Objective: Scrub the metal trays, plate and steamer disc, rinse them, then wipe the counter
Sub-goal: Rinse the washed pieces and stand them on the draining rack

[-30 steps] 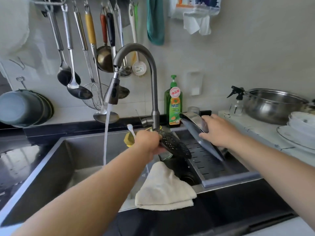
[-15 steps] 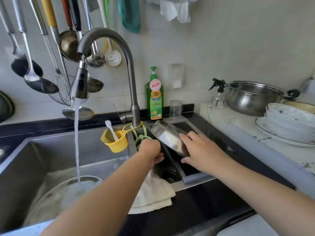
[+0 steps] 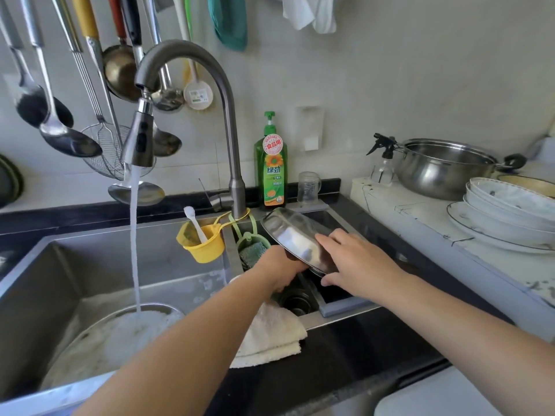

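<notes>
R hand (image 3: 357, 264) flat on tilted metal plate (image 3: 292, 235), fingers straight. L hand (image 3: 277, 270) under plate's low edge; grip hidden, can't tell. Plate over drain rack, rt of running tap (image 3: 141, 145). Risk: wet metal slips from flat palm, clatters into rack.

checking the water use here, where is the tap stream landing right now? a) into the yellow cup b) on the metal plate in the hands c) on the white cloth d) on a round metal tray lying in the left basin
d: the stream from the faucet falls onto the round metal tray in the left basin, away from the metal plate that both hands hold over the right basin.
</notes>
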